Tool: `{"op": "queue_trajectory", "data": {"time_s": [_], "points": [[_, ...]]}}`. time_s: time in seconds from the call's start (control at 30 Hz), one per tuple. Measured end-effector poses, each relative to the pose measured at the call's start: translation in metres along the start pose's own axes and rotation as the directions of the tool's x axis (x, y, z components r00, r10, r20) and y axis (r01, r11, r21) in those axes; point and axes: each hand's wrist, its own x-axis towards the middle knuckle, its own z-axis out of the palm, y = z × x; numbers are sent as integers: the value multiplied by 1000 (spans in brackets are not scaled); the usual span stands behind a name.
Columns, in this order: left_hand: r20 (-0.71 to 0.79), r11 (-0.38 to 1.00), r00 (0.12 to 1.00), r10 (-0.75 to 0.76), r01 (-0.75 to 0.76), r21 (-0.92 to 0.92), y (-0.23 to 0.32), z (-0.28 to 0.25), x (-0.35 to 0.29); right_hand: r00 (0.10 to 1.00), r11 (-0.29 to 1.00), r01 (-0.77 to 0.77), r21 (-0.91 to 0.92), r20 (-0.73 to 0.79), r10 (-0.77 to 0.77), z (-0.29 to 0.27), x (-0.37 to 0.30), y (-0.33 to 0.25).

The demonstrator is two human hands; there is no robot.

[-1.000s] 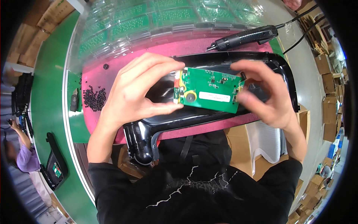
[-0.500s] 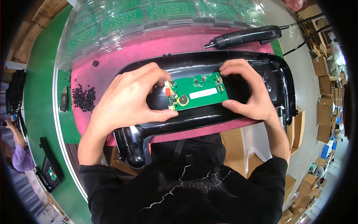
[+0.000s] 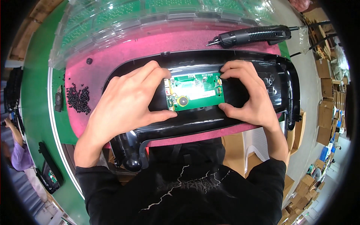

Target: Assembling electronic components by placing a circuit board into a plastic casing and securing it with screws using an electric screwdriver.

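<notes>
Between my two hands is a green circuit board (image 3: 195,102) with a white label, a round buzzer and connectors along its left end. My left hand (image 3: 129,99) grips the board's left end between thumb and fingers. At the other end, my right hand (image 3: 249,92) pinches its corners the same way. The board is over the hollow of a long, glossy black plastic housing (image 3: 187,122); whether it touches the inside I cannot tell. A bright glare covers the middle of the board.
A black electric screwdriver (image 3: 255,36) lies beyond the housing on a pink mat (image 3: 112,48). Small black screws (image 3: 78,99) are heaped at left. Clear plastic trays (image 3: 150,22) with green boards stand at the back. A person in purple (image 3: 22,155) is at far left, near another black housing (image 3: 50,168).
The board has shifted slightly left and tilted, with glare now on its face. Both hands keep hold of it. The whole view has turned a little.
</notes>
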Motion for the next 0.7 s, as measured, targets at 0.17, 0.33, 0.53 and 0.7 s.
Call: {"op": "queue_trajectory", "data": {"time_s": [0.17,0.33,0.53,0.7], "points": [[5,1000,1000,-9,9,-1,4,2,3,1000,1000,6,-22,-10,-7,-4,-3,2],[-3,1000,1000,-13,13,-6,6,2,4,1000,1000,1,-10,-9,-1,-4,-3,4],[18,1000,1000,-25,25,-9,-2,3,1,1000,1000,7,-17,-7,-7,3,1,4],[6,1000,1000,-22,22,-3,-3,3,2,1000,1000,-14,-13,3,14,3,3,2]]}}
